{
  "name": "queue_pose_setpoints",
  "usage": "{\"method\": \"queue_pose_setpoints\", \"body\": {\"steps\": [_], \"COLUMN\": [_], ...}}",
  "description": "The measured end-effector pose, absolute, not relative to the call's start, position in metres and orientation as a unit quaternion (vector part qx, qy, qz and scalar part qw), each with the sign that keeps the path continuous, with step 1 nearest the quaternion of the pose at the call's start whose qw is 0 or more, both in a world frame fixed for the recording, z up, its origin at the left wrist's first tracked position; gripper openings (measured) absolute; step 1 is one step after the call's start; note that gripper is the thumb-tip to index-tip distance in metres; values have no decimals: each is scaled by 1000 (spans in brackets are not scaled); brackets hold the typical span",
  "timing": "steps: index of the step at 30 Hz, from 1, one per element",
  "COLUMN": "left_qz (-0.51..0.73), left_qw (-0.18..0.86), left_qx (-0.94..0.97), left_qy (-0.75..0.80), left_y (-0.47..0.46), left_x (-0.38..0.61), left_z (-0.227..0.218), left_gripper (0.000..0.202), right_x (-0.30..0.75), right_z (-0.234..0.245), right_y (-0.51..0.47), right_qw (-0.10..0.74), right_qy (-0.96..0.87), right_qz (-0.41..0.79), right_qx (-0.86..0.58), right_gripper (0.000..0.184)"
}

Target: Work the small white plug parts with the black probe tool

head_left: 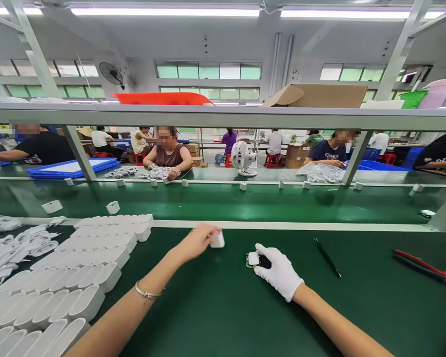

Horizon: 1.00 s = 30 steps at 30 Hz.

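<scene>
My bare left hand point(198, 240), a bracelet on its wrist, is closed round a small white plastic charger housing point(218, 240) just above the green table. A white glove covers my right hand point(278, 270), which rests on the table pinching a small white and black part point(255, 259). The two hands are a short way apart near the table's far edge. Rows of white housings point(96, 258) lie packed side by side to the left of my left arm.
Loose white parts point(11, 245) are heaped at far left. Black tweezers point(327, 256) and red-handled pliers point(427, 267) lie to the right. A green conveyor point(245, 201) carries scattered white pieces. Across it sit several workers, a small fan point(243, 158) and blue trays point(72, 167).
</scene>
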<state>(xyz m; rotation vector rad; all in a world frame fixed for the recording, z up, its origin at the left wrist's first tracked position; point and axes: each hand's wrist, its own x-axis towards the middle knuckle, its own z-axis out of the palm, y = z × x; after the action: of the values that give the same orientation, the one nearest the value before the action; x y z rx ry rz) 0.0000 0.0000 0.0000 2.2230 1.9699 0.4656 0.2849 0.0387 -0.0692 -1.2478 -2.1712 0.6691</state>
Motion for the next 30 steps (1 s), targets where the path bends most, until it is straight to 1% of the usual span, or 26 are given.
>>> {"method": "queue_pose_setpoints", "body": {"steps": [2,5,7,9,10,11,13,14,15,17,18,20,22,24,26,30], "left_qz": [163,220,297,382,415,433,429,418,411,413,421,438,451,453,448,441], "left_qw": [104,139,148,149,153,165,206,230,247,261,260,263,294,339,359,323], "left_qx": [794,834,814,753,717,685,646,635,628,624,628,650,667,675,678,684], "left_qy": [576,487,476,514,539,562,597,607,613,610,600,563,515,473,459,482], "left_y": [-11,-28,-36,-42,-44,-45,-45,-44,-43,-41,-40,-40,-42,-43,-43,-42], "left_x": [20,38,45,52,56,59,64,66,67,67,67,67,69,70,71,69], "left_z": [-3,-13,-23,-34,-40,-45,-54,-58,-60,-61,-61,-59,-57,-57,-59,-63], "left_gripper": [40,45,45,34,30,37,66,74,74,60,55,56,59,58,57,58], "right_x": [286,287,286,284,282,280,277,275,274,273,273,275,278,280,280,280], "right_z": [-68,-65,-62,-59,-57,-56,-55,-54,-54,-52,-51,-49,-48,-48,-49,-56], "right_y": [38,35,32,28,26,24,20,18,16,12,10,7,6,7,9,14], "right_qw": [271,273,279,292,305,320,352,364,375,406,429,477,504,501,487,449], "right_qy": [-811,-825,-834,-836,-832,-822,-790,-771,-754,-732,-733,-751,-785,-817,-843,-875], "right_qz": [235,193,162,154,167,193,266,307,346,391,391,347,272,205,144,72], "right_qx": [-462,-456,-447,-437,-433,-429,-425,-421,-414,-382,-356,-296,-236,-199,-176,-166], "right_gripper": [55,41,32,25,23,22,21,22,24,27,28,28,29,33,35,29]}}
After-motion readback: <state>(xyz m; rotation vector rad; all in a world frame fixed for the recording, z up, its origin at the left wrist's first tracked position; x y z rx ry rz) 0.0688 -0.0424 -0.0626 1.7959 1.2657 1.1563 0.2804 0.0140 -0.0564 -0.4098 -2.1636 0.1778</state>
